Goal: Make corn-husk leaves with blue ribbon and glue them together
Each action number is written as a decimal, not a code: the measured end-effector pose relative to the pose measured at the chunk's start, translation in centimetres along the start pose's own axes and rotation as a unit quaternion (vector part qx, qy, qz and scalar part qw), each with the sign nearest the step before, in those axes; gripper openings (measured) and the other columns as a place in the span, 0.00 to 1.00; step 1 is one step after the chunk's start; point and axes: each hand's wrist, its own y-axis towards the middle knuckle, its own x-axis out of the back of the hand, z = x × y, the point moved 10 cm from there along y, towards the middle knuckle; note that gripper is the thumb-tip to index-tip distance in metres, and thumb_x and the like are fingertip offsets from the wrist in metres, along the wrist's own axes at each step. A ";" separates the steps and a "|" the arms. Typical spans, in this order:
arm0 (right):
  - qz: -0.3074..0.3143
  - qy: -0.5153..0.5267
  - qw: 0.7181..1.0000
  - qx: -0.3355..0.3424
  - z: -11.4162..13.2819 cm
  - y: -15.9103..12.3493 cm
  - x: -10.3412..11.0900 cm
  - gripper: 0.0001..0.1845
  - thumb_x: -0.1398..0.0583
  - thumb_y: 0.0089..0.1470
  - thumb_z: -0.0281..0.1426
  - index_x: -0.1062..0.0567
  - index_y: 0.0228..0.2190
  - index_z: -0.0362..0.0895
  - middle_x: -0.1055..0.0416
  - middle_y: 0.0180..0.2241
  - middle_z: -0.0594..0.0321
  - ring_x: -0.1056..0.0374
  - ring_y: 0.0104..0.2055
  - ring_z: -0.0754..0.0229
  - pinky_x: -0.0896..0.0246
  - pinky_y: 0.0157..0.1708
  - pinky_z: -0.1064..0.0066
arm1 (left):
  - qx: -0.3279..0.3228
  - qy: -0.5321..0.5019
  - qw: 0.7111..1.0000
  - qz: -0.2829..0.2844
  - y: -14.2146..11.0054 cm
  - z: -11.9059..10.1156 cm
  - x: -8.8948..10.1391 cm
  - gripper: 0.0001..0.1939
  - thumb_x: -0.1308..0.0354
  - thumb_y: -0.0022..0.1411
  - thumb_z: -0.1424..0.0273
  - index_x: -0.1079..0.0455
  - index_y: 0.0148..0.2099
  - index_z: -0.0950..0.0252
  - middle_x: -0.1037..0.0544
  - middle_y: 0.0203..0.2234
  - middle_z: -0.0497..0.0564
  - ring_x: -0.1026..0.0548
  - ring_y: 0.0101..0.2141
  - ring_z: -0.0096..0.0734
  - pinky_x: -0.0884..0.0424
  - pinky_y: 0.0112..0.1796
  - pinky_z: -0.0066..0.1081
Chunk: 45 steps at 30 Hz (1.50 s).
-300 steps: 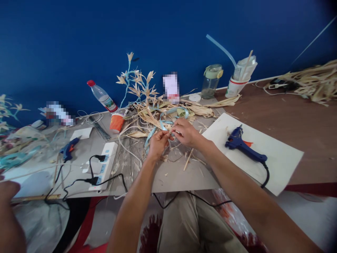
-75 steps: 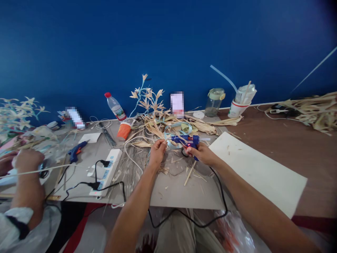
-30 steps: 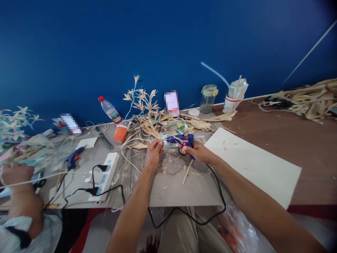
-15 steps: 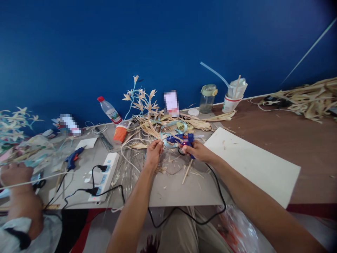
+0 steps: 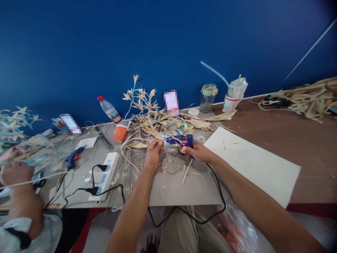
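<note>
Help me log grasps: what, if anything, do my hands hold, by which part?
Right hand: blue plastic glue gun, by its handle. Left hand, fingers pinched beside its nozzle: too small to tell.

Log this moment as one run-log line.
right hand: holding blue glue gun | left hand: pinched near nozzle, contents unclear | white board: right of glue gun

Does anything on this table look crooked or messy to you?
The red-capped bottle leans noticeably left beside the orange cup, though lens distortion may exaggerate it. Loose pale scraps also litter the grey work surface near the left hand, which looks untidy. I see no clear spill or damage.
</note>
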 end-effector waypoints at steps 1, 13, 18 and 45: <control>0.000 -0.013 1.000 0.000 0.1 0.0 0.1 0.21 0.46 0.52 0.45 0.28 0.29 0.39 0.34 0.23 0.63 0.41 0.25 0.65 0.46 0.26 0.73 | -0.001 -0.004 1.000 0.002 0.0 0.0 0.0 0.11 0.37 0.50 0.64 0.32 0.30 0.66 0.37 0.16 0.41 0.42 0.19 0.17 0.45 0.23 0.22; -0.003 -0.023 1.000 -0.003 0.0 -0.1 0.2 0.22 0.47 0.52 0.46 0.26 0.31 0.38 0.33 0.24 0.62 0.40 0.26 0.63 0.45 0.27 0.72 | -0.001 -0.014 1.000 -0.010 0.0 -0.3 0.0 0.11 0.37 0.49 0.64 0.32 0.30 0.66 0.37 0.15 0.41 0.43 0.18 0.16 0.45 0.23 0.22; -0.002 -0.032 0.999 0.007 0.3 -0.1 0.2 0.21 0.47 0.52 0.45 0.26 0.30 0.39 0.33 0.24 0.62 0.40 0.27 0.63 0.45 0.28 0.72 | 0.008 -0.012 1.000 -0.010 -0.1 -0.2 0.0 0.12 0.37 0.49 0.64 0.33 0.30 0.66 0.37 0.16 0.41 0.43 0.18 0.16 0.45 0.23 0.21; -0.008 0.046 0.999 -0.023 -1.1 -0.1 -0.2 0.20 0.44 0.50 0.44 0.27 0.32 0.39 0.33 0.24 0.63 0.40 0.26 0.64 0.43 0.27 0.72 | 0.014 -0.006 1.000 0.007 -0.2 0.1 -0.4 0.13 0.37 0.48 0.62 0.34 0.29 0.66 0.38 0.15 0.41 0.42 0.18 0.17 0.43 0.24 0.22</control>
